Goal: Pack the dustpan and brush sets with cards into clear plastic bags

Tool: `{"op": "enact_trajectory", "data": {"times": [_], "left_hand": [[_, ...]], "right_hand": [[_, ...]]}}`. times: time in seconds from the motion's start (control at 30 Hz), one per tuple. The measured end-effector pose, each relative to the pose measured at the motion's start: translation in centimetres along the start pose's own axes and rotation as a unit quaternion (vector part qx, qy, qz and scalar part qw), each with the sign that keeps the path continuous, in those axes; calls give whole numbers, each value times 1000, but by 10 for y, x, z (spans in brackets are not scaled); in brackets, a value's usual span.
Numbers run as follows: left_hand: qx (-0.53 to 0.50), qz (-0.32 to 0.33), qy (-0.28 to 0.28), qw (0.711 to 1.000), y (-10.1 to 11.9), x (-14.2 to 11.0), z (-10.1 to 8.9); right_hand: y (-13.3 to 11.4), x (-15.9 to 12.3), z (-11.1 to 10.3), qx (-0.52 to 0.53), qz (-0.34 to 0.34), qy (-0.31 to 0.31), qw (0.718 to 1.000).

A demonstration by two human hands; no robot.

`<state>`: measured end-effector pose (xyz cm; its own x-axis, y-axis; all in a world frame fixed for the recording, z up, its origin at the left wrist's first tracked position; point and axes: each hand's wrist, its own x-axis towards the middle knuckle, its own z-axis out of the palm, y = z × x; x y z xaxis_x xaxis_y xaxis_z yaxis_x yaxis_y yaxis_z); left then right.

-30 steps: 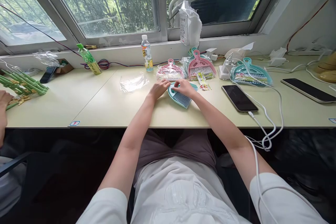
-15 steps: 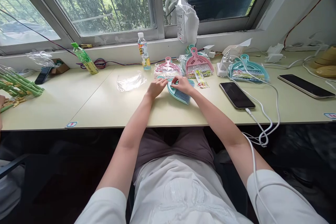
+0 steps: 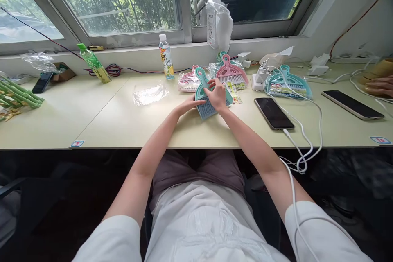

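A teal hand brush [image 3: 205, 110] with grey-blue bristles lies against a teal dustpan [image 3: 229, 98], their handles pointing away from me. My left hand [image 3: 189, 105] is closed on the left side of the set, its thumb lying across the brush. From above, my right hand [image 3: 216, 93] grips the middle of the set with bent fingers; what its fingertips pinch is partly hidden. Just behind are a wrapped pink dustpan set [image 3: 188, 81] and another pink dustpan set [image 3: 231, 73]. A printed label card [image 3: 236, 95] lies right of my right hand.
A clear plastic wrapper [image 3: 150, 93] and a drink bottle [image 3: 166, 58] are to the left, with a green bottle [image 3: 94, 64] farther off. Rightward are a phone [image 3: 274, 113] on a white cable, a wrapped teal set [image 3: 287, 85] and another phone [image 3: 352, 105]. Another person's hand [image 3: 380, 86] shows far right.
The teal brush and dustpan have been tilted and turned, so the handle now shows upright behind my hands. My left hand has moved down to the side; my right hand has shifted over the middle.
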<state>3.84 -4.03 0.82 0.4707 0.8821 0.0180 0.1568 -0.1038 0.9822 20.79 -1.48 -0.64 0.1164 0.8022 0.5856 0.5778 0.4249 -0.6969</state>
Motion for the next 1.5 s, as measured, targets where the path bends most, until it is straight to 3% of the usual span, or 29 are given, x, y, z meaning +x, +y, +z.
{"op": "enact_trajectory", "data": {"times": [0.13, 0.2, 0.3, 0.37, 0.5, 0.67, 0.8, 1.0, 1.13, 1.23, 1.4, 1.5], "left_hand": [[-34, -22, 88, 995, -9, 5, -13], [-55, -13, 134, 989, -12, 8, -21], [-78, -5, 185, 980, -14, 11, -29], [-86, -1, 206, 975, -16, 14, -32], [-101, -21, 240, 965, -20, 19, -33], [-102, -43, 284, 953, -22, 22, -38], [-94, -47, 287, 952, -21, 20, -39], [-82, -46, 274, 957, -20, 20, -36], [-88, -43, 270, 958, -20, 19, -34], [-92, -47, 270, 957, -18, 18, -33], [-88, -45, 266, 959, -21, 19, -33], [-79, -30, 258, 962, -26, 21, -35]], "right_hand": [[16, 16, -9, -46, 22, 34, 998], [29, 23, -20, -119, 72, 59, 989], [50, 27, -32, -207, 179, 26, 961], [62, 27, -32, -233, 215, -12, 948], [70, 24, -23, -217, 211, -55, 951], [68, 26, -21, -194, 224, -50, 954], [68, 28, -27, -180, 254, -57, 949], [69, 32, -26, -153, 244, -58, 956], [74, 35, -26, -167, 268, -26, 948], [83, 38, -29, -139, 271, 9, 952], [92, 40, -36, -120, 269, 7, 956], [92, 44, -39, -85, 301, 44, 949]]}}
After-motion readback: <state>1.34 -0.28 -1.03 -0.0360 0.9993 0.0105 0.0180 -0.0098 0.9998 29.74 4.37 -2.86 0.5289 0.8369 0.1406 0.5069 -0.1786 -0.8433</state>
